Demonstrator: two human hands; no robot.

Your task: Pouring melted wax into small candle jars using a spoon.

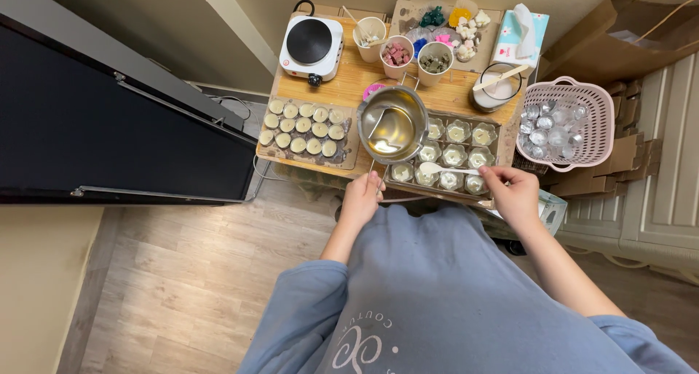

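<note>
far left on the wooden table [349, 79] stands a white hot plate [311, 48]. near it, a tray of filled candle cups [306, 128]. left hand [362, 198] closed around the handle of a metal pot [392, 124] holding pale liquid, raised over the table's near edge. right of the pot, a tray of small glass cups [455, 154]. right hand [514, 190] pinches a white spoon [445, 169] lying across the near cups. far right, a pink basket [598, 130] of foil cups.
</note>
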